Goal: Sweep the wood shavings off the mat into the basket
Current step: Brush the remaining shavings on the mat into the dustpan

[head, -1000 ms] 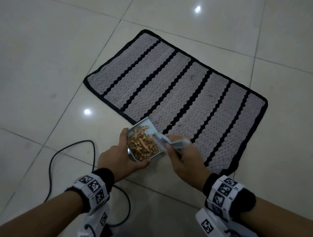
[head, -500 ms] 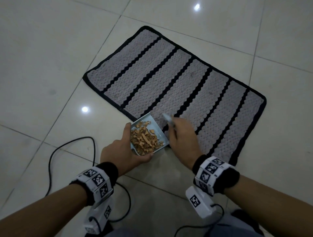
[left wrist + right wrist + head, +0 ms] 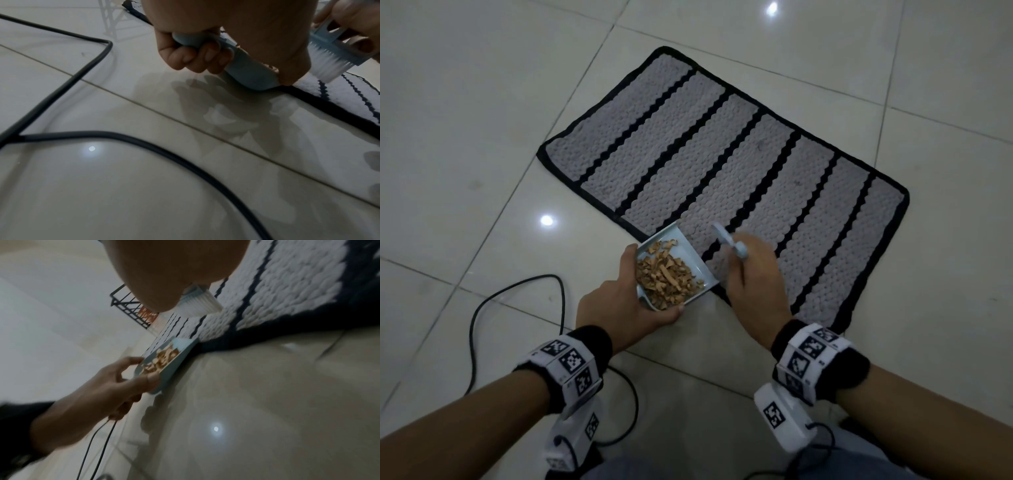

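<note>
A grey mat (image 3: 722,164) with black stripes lies on the tiled floor. My left hand (image 3: 619,301) grips a light blue dustpan (image 3: 688,253) at the mat's near edge; a pile of brown wood shavings (image 3: 664,274) fills it. The left wrist view shows my fingers (image 3: 195,56) curled round the dustpan's handle (image 3: 246,71). My right hand (image 3: 750,274) holds a small blue brush (image 3: 726,238) just right of the pan, white bristles (image 3: 185,68) pointing down at the mat (image 3: 298,288). A black wire basket (image 3: 131,309) holding some shavings stands beyond the mat in the right wrist view.
A black cable (image 3: 517,291) loops over the floor tiles left of and below my left wrist, also plain in the left wrist view as cable (image 3: 61,84). Glossy tiles (image 3: 465,102) surround the mat on all sides.
The right hand drew the brush out of the dustpan and turned it upright beside the pan, over the mat's edge. The left hand keeps the loaded dustpan in about the same place.
</note>
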Available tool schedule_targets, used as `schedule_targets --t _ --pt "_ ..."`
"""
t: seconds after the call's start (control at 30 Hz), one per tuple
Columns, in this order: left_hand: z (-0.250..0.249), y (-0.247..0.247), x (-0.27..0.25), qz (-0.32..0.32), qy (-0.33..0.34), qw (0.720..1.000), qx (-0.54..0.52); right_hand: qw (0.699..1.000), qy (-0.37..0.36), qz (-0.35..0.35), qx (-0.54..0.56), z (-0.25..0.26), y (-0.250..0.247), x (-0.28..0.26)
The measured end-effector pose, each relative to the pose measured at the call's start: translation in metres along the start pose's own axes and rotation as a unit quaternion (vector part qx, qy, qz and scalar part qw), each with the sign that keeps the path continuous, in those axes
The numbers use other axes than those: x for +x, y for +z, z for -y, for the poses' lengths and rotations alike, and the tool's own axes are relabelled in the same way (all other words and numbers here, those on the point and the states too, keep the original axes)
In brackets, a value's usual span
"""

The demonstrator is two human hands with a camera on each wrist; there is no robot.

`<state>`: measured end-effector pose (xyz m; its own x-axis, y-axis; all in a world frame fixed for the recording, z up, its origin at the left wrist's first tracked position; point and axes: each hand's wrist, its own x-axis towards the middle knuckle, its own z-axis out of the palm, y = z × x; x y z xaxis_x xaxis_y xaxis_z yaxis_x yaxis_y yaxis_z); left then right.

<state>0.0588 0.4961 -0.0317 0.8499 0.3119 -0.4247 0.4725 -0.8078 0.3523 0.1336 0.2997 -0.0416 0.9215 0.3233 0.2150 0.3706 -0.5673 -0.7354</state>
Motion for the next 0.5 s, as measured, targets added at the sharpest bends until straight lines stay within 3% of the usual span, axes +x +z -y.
schedule_targets --t 0.17,0.5 --pt "-0.002 0.002 0.004 0.007 0.003 1.000 0.004 0.997 0.042 0.000 -0.063 -0.027 0.001 0.015" --pt "0.000 0.006 0.006 0.001 0.005 1.000 -0.012 0.984 -0.099 0.106 -0.105 0.008 0.025 -0.012"
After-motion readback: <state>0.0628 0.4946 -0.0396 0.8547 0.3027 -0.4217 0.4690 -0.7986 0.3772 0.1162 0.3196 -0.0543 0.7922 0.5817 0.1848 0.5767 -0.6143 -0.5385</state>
